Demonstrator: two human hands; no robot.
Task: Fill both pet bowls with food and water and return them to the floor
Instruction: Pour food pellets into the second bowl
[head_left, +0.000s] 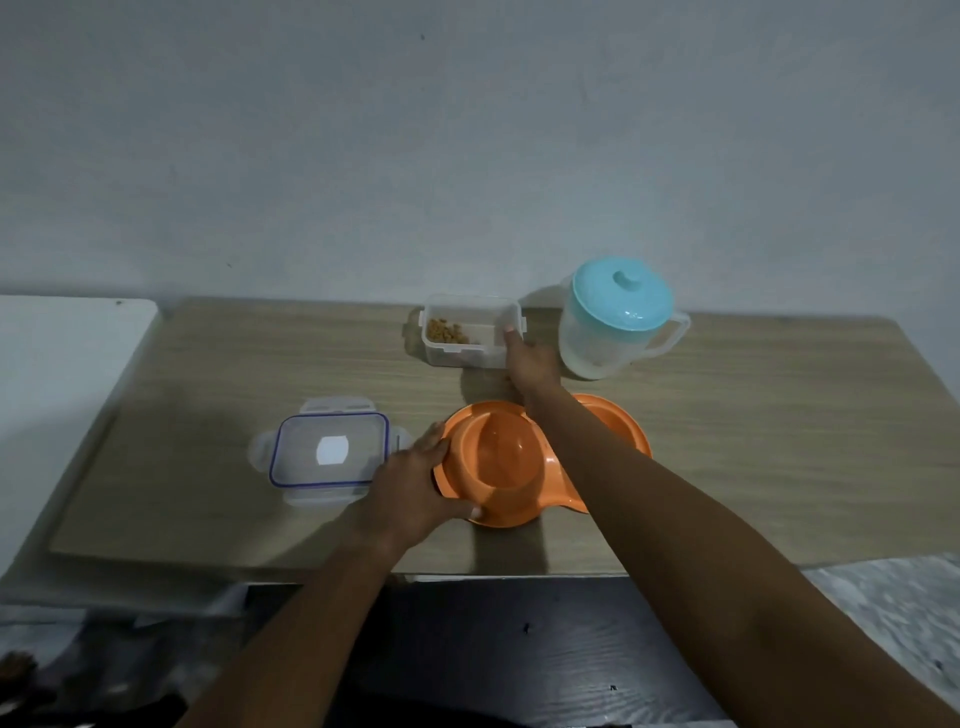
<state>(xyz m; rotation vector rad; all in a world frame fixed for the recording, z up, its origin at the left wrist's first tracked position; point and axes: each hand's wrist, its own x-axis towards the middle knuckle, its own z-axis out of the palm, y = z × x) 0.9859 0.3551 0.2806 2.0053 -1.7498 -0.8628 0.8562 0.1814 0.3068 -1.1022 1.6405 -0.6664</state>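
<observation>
An orange double pet bowl (498, 457) lies on the wooden table (753, 441); its left well looks empty and my right forearm hides most of the right well (613, 415). My left hand (415, 483) grips the bowl's left rim. A clear plastic food container (470, 327) with a little brown kibble in its left corner stands at the back. My right hand (530, 358) holds its right side, thumb on the rim. A clear water jug with a turquoise lid (618, 317) stands just to the right.
The container's clear lid with a blue seal (330, 452) lies flat left of the bowl. A white surface (62, 374) adjoins the table's left edge. A grey wall runs behind. Dark floor shows below the table's front edge.
</observation>
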